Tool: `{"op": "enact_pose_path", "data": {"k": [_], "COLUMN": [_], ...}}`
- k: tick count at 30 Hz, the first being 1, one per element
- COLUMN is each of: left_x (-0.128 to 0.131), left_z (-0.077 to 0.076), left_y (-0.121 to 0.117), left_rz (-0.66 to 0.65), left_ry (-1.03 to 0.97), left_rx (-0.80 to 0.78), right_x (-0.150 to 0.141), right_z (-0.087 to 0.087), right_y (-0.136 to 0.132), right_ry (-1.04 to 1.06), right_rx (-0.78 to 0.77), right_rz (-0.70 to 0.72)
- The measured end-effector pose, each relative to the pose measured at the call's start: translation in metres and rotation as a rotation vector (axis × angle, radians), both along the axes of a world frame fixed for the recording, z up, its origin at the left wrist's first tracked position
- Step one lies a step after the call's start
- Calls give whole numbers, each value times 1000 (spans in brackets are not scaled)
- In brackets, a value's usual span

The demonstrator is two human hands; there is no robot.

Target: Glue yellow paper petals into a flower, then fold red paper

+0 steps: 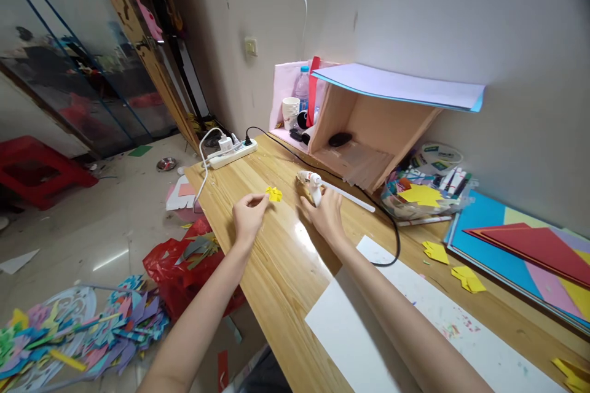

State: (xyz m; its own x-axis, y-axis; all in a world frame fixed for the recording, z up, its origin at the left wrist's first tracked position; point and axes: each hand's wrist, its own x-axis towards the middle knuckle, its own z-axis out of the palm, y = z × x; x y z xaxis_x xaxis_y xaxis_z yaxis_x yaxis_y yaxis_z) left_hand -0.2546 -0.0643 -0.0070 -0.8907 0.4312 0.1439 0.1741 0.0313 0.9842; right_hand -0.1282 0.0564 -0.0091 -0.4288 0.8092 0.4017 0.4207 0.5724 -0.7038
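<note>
My left hand [250, 216] pinches a small folded yellow paper piece [275, 194] between thumb and fingertips, just above the wooden table. To its right, my right hand [325, 212] is wrapped round the handle of a white hot glue gun [313, 180]. The gun's nozzle points left and a long glue stick [353, 198] sticks out behind it. Its black cord [397, 233] curves over the table. More yellow paper pieces [468, 279] lie on the right side, beyond my right forearm.
A white power strip [233, 153] sits at the table's far left corner. Against the wall stands an open box [369, 120], beside a basket of markers [426, 187]. White paper [343, 325] covers the near tabletop; coloured sheets [488, 221] are stacked right. A red bag [173, 276] is on the floor.
</note>
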Motion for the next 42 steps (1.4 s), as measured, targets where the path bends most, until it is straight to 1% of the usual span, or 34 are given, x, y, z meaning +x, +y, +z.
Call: {"op": "enact_pose_path", "data": {"k": [2,3,6,9,12,14,16,20,24,27,33,42], "left_x": [0,0,-1,-1,0,1,2,3,4,5,6,6], "left_z": [0,0,0,0,1,2,3,2,2,3,5,4], "left_y": [-1,-1,-3,-3,-4,-5,-5,-4,-2,-1,-2,-1], "left_rz": [28,39,61,80,106,108,100,63,54,54,44,26], "left_ry": [32,41,57,95,154,189,217,249,263,257,236,228], "left_rx": [-14,-16,-27,-49,-65,-72,-75,-85,-99,-109,-122,-93], "right_x": [-6,-6,3,21,38,44,46,46,46,47,46,45], "right_z": [1,2,4,3,0,1,3,8,9,8,6,4], "right_y": [7,9,6,-4,-17,-25,-32,-42,-45,-45,-45,-44], "right_ry": [-45,-52,-35,38,88,101,108,64,-27,-56,-60,-117], "right_rx": [-83,-134,-268,-399,-493,-528,-514,-393,-294,-245,-207,-185], "right_rz": [141,183,200,239,295,322,343,359,373,381,372,326]}}
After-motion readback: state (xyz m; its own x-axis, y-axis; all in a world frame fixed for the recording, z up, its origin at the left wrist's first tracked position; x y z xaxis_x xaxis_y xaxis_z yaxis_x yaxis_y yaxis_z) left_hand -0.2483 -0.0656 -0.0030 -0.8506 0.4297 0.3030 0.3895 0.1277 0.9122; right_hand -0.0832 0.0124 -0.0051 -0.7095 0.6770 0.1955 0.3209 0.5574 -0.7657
